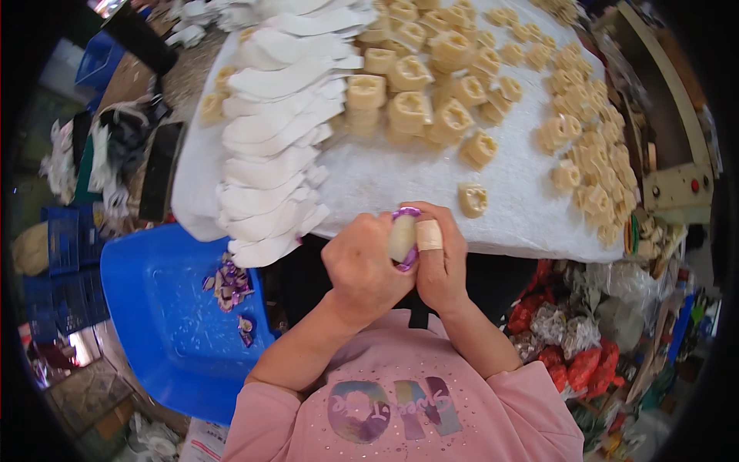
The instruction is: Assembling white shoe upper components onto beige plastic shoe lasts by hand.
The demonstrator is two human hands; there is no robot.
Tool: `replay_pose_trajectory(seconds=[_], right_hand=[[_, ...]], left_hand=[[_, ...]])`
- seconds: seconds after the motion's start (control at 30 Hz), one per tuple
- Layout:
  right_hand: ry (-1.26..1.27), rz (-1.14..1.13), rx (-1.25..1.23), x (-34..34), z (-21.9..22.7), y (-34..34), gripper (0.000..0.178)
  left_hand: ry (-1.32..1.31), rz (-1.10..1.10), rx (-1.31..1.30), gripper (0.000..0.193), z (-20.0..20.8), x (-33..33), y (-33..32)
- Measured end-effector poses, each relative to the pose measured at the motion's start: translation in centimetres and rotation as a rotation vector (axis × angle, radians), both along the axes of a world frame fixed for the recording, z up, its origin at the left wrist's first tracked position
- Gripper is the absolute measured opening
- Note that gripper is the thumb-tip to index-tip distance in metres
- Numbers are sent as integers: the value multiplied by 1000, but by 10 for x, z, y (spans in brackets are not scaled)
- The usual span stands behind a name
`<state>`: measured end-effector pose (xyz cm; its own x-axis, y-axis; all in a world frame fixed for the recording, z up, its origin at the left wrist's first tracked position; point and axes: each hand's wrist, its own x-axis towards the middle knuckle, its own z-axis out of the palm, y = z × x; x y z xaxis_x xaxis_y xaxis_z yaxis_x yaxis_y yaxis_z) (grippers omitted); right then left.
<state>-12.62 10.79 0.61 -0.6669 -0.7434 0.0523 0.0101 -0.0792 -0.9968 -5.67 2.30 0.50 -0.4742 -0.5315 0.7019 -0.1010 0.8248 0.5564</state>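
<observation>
Close to my body, at the table's near edge, both hands meet around a small piece with a shiny purple rim and a pale oval middle; its exact kind I cannot make out. My left hand is closed on its left side, fingers curled. Gripping the other side is my right hand, with a tan strip of tape round its thumb. Just beyond, a single beige moulded piece lies on the white-covered table. Left of my hands, overlapping white curved strips run in a long row.
Stacks of beige moulded pieces stand mid-table, with more heaped along the right edge. At my left a blue basin holds several small purple-and-white pieces. Red and clear plastic bags crowd the right side.
</observation>
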Motion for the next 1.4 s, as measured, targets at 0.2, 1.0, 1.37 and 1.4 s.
replay_pose_trajectory(seconds=[0.2,1.0,1.37,1.4], right_hand=[[192,55,85,-4,0,-12,27],[1288,18,93,-42,38,-145,29],[1507,172,181,-7,42,-202,6],[1524,165,208,-5,41,-205,7]], left_hand=[[-27,4,45,38,-3,23,-18],[-117,758,280,33,-57,169,-108],[-207,117,-65,36,-1,69,-126],[-205,121,-64,36,-2,68,-126]])
